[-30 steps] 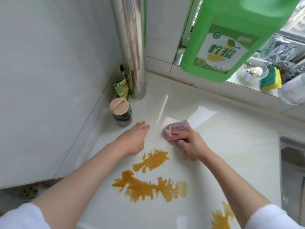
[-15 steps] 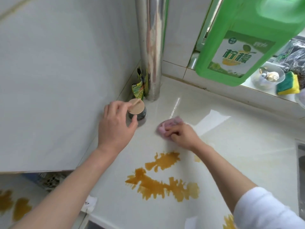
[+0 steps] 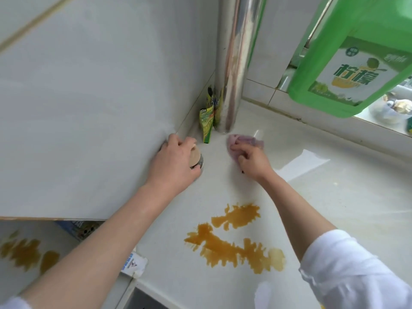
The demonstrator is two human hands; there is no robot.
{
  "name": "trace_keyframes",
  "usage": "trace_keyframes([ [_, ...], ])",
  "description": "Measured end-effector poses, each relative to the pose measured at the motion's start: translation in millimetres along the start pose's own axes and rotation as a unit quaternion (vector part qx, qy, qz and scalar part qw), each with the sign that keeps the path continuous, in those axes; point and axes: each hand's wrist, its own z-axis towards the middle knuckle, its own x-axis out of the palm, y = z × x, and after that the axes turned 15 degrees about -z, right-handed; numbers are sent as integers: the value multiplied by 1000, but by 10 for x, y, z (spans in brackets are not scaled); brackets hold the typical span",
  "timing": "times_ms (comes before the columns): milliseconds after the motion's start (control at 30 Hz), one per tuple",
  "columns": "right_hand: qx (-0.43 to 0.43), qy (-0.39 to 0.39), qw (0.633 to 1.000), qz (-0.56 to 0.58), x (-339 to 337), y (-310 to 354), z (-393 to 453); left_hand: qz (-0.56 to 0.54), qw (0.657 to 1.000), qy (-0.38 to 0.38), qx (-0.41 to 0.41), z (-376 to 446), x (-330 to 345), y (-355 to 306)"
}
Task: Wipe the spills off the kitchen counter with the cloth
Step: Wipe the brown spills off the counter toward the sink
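At the back corner of the white counter [image 3: 334,197], the right hand [image 3: 252,160] presses a bunched pink cloth [image 3: 243,141] flat to the surface, fingers curled onto it, just in front of the steel pipe [image 3: 231,63]. Left hand [image 3: 174,166] is closed round a small jar w/ a tan lid [image 3: 194,155], next to the wall panel [image 3: 89,108]. Green sachet [image 3: 206,123] leans btwn jar & pipe. Orange-brown spills [image 3: 231,239] lie nearer the front edge, well apart from the cloth, unwiped. Big green detergent bottle [image 3: 356,52] hangs at upper right. White sleeve [image 3: 347,270] on right arm.
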Motion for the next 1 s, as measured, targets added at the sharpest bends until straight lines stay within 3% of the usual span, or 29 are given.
trace_keyframes([
  [100, -68, -32, 995, -65, 277, 296, 110, 39, 998, 43, 2, -128, -71, 5],
  [167, -94, -3, 991, -100, 391, 398, 86, 73, 995, 71, -2, -182, -110, 7],
  [267, -175, 71, 980, -62, 388, 404, -189, 87, 992, 85, -12, -235, -166, 15],
  [333, -177, 109, 977, -55, 353, 378, -353, 79, 993, 86, -15, -258, -192, 26],
  [500, -242, 69, 966, -55, 470, 577, -148, 71, 994, 86, -14, -291, -220, 41],
  [667, -182, 43, 981, -59, 589, 855, 32, 68, 995, 75, -11, -308, -216, 53],
  [767, -205, 155, 966, 3, 424, 712, -257, 41, 998, 54, 1, -318, -244, 18],
  [833, -147, 209, 967, 16, 183, 465, -355, 21, 998, 54, 10, -322, -253, -18],
  [900, -64, 159, 985, 31, -49, 170, -273, 21, 998, 53, 29, -297, -230, -29],
  [1000, 34, 19, 999, 16, -154, -159, -24, 14, 998, 37, 48, -169, -166, -39],
])
